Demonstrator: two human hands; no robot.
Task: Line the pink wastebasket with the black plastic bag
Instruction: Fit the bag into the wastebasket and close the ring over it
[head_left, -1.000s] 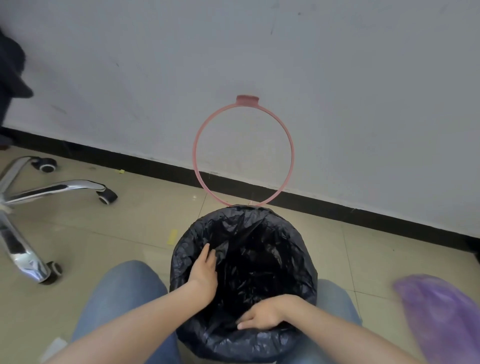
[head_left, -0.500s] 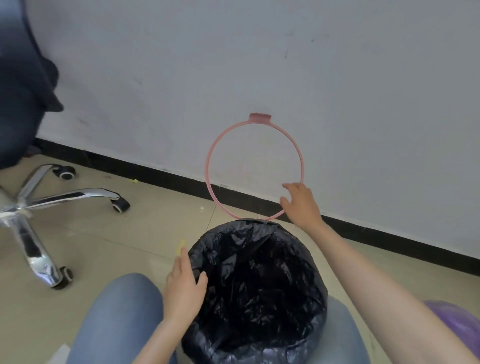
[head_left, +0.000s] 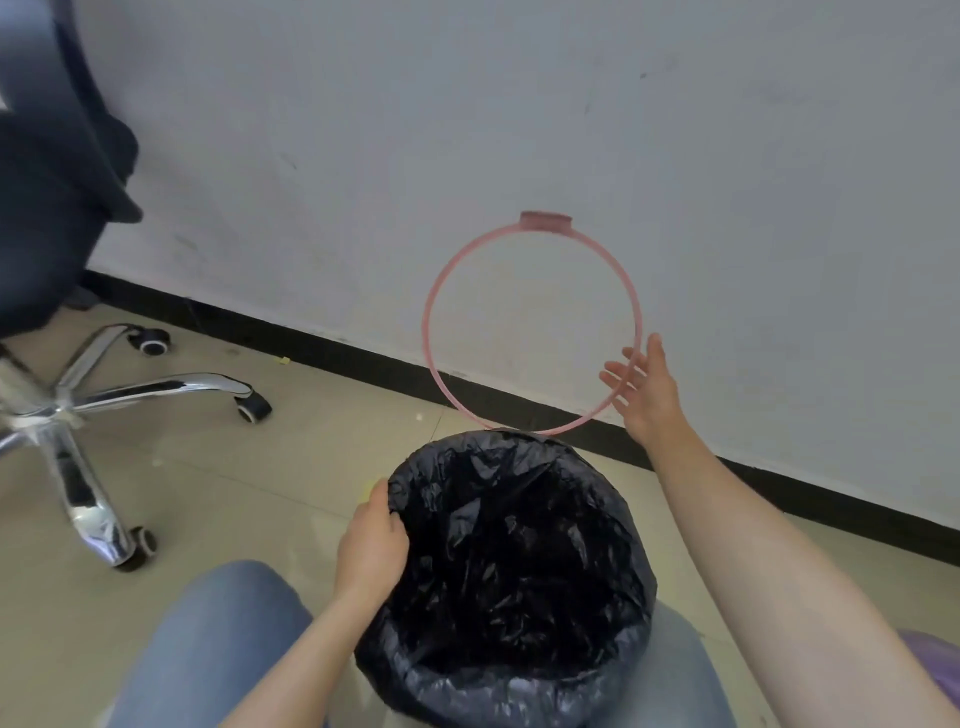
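The black plastic bag (head_left: 514, 571) sits in the wastebasket between my knees, folded over the rim so that it hides the pink body. My left hand (head_left: 371, 545) grips the bag at the left rim. A thin pink ring (head_left: 434, 312) with a tab on top stands upright behind the basket against the wall. My right hand (head_left: 641, 387) is at the ring's lower right edge, fingers spread, with the ring passing in front of the fingers. Whether it touches the ring is unclear.
An office chair with a chrome star base (head_left: 104, 395) and castors stands to the left, a dark garment (head_left: 52, 197) draped over it. A white wall with a black skirting board (head_left: 311, 343) runs behind. Something purple (head_left: 935, 660) shows at the right edge. My jeans-clad knees (head_left: 218, 639) flank the basket.
My right hand left the bag's inside and rose to the pink ring's lower right edge. My left hand shifted from inside the bag to gripping its left rim. The view panned left.
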